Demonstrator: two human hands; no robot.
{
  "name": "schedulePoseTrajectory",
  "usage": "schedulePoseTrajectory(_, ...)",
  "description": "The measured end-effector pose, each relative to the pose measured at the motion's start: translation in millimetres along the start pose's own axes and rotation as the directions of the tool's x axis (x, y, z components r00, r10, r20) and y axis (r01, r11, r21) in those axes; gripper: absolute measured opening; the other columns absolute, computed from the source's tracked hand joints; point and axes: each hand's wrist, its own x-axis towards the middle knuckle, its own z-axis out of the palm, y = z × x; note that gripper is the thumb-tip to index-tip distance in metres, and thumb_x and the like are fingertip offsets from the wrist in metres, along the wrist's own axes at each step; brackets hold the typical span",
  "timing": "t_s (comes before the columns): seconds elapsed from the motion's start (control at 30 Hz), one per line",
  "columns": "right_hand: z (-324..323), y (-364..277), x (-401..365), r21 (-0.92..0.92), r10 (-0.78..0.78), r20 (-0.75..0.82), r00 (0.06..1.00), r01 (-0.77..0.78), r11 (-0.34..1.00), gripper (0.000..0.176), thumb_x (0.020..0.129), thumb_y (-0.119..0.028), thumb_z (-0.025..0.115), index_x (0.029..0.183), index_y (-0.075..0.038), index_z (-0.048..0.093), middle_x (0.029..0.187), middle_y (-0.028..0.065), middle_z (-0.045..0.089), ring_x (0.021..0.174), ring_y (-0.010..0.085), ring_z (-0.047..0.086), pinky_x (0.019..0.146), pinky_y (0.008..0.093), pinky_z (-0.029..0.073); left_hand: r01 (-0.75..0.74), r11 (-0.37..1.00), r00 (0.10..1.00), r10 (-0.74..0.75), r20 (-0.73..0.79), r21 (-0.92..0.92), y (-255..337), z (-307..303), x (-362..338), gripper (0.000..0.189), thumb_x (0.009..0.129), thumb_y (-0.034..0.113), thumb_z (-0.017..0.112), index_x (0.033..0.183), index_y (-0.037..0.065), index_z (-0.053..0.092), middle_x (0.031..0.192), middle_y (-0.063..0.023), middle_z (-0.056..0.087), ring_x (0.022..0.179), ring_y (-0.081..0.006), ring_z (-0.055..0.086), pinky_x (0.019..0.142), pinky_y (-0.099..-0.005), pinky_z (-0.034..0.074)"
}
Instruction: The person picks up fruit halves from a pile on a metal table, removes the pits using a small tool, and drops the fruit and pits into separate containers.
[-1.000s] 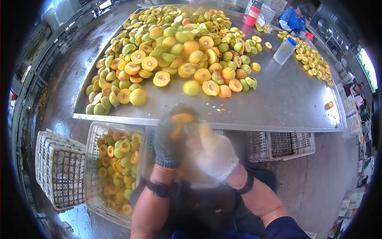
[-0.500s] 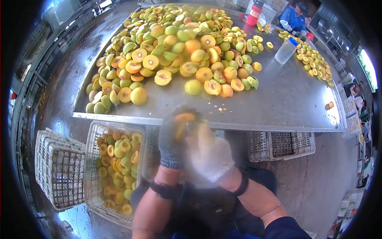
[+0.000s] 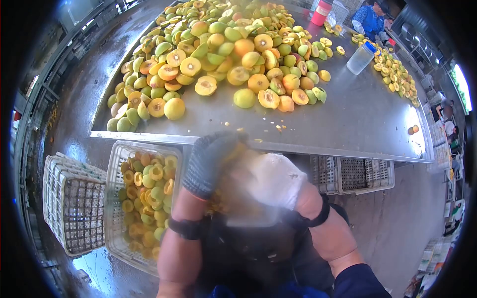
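Fruit (image 3: pixel 240 147), orange and blurred, sat just below the counter's near edge, gripped between my hands. My left hand (image 3: pixel 208 160), in a dark glove, had its fingers curled shut over the top. My right hand (image 3: pixel 271 179), in a white glove, pressed in from the side, but it was too blurred for me to tell how its fingers stood. Holding it close to my chest likely steadied it. Under the counter (image 3: pixel 348 119), to the left, a white basket (image 3: pixel 111 208) held cut pieces within easy drop. On the counter lay the heap of halves (image 3: pixel 218 49), with a plastic bottle (image 3: pixel 360 57) at its far side.
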Motion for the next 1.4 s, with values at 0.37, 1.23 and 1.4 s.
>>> schedulePoseTrajectory(0.37,-13,-5,0,-0.08,0.192,-0.089,0.977,-0.199,0.977,0.032,0.098,-0.036,0.062,0.104,-0.005,0.066,0.091,0.0234,0.07,0.086,0.0442,0.069,0.075,0.0523,0.055,0.096,0.992,0.956,-0.116,-0.269,-0.085,5,26,7,0.023,0.09,0.004,0.063,0.11,-0.002,0.072,0.104,-0.0129,0.074,0.092,-0.0219,0.071,0.084,-0.0347,0.057)
schedulePoseTrajectory(1.23,-18,32,-26,0.344,-0.083,0.327,0.941,-0.037,0.938,0.059,0.103,-0.043,0.058,0.148,-0.007,0.049,0.104,0.0231,0.072,0.096,0.0405,0.071,0.084,0.0468,0.053,0.248,0.772,0.949,-0.316,-0.015,-0.585,-8,-28,-3,0.033,0.105,0.003,0.052,0.136,-0.008,0.052,0.121,-0.0173,0.07,0.106,-0.0274,0.071,0.096,-0.0372,0.06)
schedulePoseTrajectory(1.4,-6,33,-33,0.479,-0.039,0.474,0.88,-0.22,0.85,0.06,0.103,-0.043,0.058,0.15,-0.007,0.048,0.106,0.0222,0.072,0.097,0.0362,0.07,0.087,0.041,0.054,0.089,0.885,0.97,-0.181,-0.162,-0.458,12,-19,-8,0.045,0.099,0.011,0.066,0.138,-0.007,0.053,0.12,-0.0151,0.071,0.11,-0.0288,0.07,0.098,-0.0372,0.058)
